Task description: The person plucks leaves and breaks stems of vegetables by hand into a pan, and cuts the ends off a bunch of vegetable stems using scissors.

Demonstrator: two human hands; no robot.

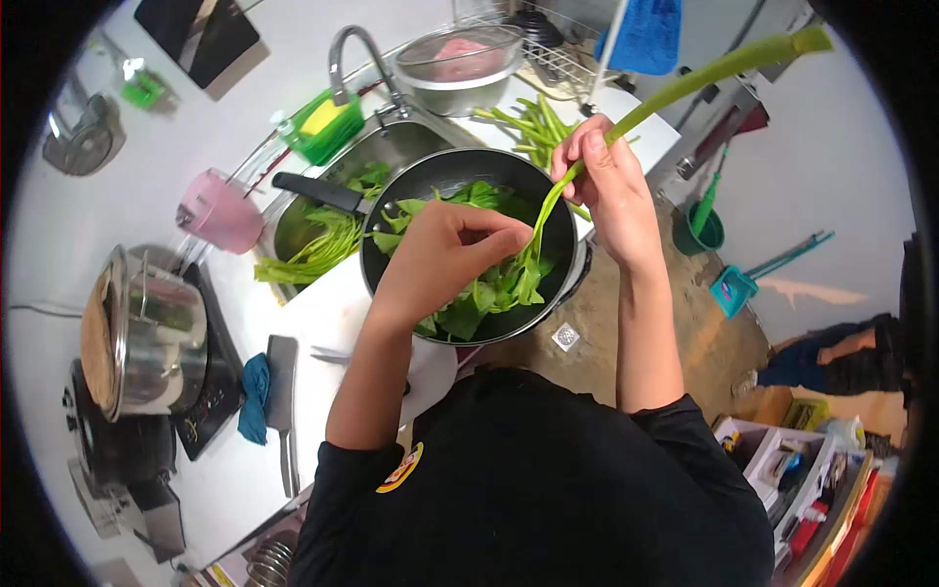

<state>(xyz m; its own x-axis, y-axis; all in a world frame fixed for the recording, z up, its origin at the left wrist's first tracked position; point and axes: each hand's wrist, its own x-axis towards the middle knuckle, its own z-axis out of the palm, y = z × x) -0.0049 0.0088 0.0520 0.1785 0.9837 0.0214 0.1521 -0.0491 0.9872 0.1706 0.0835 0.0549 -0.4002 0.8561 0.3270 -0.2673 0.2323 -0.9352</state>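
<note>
With a kitchen counter (318,411) beside the pan (445,172), your right hand (616,191) grips a stem (680,96) slanting over it, left hand (445,256) pinching the leafy end, seemingly plucking, which calls for a clean snap.

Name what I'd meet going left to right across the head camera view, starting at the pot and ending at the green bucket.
Pot, spatula, left hand, right hand, green bucket.
</note>
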